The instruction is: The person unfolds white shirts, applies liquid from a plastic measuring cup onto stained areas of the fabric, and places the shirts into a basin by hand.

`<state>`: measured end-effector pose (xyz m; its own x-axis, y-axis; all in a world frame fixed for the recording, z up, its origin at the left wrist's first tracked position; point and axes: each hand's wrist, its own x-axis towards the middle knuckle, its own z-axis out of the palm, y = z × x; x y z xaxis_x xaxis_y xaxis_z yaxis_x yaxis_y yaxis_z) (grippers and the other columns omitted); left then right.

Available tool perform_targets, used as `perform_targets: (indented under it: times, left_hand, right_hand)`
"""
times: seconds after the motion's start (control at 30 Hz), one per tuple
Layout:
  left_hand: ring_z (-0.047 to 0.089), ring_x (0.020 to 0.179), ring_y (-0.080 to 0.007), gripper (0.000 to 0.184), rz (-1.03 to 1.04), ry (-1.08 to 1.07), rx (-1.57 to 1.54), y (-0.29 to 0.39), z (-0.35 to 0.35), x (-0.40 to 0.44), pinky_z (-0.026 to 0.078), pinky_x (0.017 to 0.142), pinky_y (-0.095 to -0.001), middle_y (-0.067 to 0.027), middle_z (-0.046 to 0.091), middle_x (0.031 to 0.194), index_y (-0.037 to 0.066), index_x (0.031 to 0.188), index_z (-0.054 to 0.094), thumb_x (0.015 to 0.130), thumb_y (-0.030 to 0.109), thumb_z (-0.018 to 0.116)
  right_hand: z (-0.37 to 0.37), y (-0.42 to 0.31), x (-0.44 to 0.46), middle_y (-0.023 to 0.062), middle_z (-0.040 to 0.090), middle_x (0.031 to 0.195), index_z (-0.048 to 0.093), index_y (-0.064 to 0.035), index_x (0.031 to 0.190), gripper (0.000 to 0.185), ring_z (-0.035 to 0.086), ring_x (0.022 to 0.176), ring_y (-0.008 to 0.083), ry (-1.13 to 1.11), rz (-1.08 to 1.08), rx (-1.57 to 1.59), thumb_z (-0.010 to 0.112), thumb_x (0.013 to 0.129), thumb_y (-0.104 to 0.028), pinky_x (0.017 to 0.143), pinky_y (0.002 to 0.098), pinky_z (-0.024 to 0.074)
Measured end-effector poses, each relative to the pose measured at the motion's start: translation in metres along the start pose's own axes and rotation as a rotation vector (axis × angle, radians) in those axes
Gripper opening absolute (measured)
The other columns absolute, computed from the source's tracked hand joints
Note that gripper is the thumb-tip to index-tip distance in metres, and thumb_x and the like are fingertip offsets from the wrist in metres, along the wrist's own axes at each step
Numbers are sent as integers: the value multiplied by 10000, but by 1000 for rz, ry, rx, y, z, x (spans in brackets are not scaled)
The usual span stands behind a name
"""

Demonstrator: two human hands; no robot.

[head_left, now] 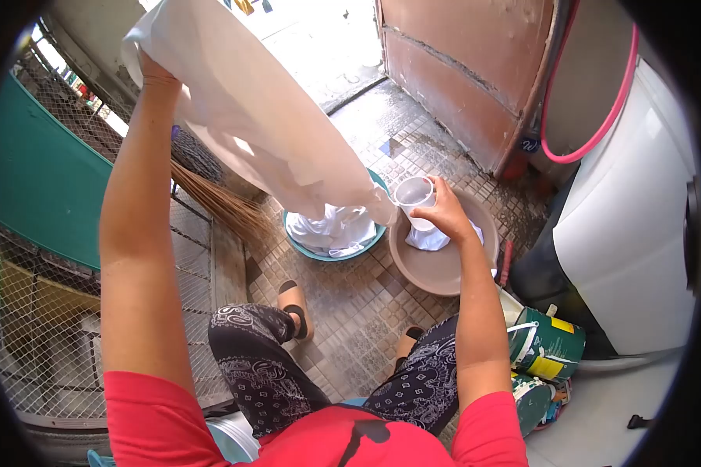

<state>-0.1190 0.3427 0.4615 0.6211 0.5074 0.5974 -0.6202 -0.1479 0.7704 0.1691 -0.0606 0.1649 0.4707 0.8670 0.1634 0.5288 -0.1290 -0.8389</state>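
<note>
My left hand [156, 71] is raised high at the upper left, closed on a large white cloth [249, 109]. The cloth hangs down at a slant, its lower end close to a clear plastic cup [415, 191]. My right hand [449, 212] grips that cup from the side, above a brown basin [432, 285]. A small white cloth [427, 240] lies in the brown basin. Beside it stands a teal basin [331, 257] with more white laundry [336, 232] piled in it. The hanging cloth hides part of the teal basin, and my left fingers are mostly covered by fabric.
A stick broom [218, 194] leans by the wire mesh [47, 335] on the left. A rusty metal door [452, 70] stands at the back. To the right are a pink hose [592, 152], green paint buckets [549, 342] and a large white container [631, 218]. The floor is tiled [343, 311].
</note>
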Motion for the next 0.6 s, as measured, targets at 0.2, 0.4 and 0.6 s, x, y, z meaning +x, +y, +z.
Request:
perform_targets:
  times: [0.2,0.4,0.6]
  left_hand:
    - [556,1008,-170,423,495,-285,788,-12,44,-13,487,860,-300,-103,541,1177,11,1262,432,884,149,564]
    - [550,1017,-166,446,508,-209,997,-21,65,-22,481,857,-289,-93,544,1177,35,1290,413,890,170,558]
    - [544,1026,-162,469,490,-145,1183,-22,72,-59,476,855,-277,-83,546,1178,58,1318,393,896,192,551]
  right_hand:
    - [2,2,3,174,501,1185,449,-1,1190,739,496,1126,298,29,-27,17,781,563,-208,958,349,394]
    - [3,6,5,169,501,1186,445,-3,1193,736,494,1133,299,29,11,44,774,568,-211,955,350,397]
    - [4,9,5,175,511,1179,432,-5,1204,742,504,1124,310,43,-2,7,765,579,-224,951,359,400]
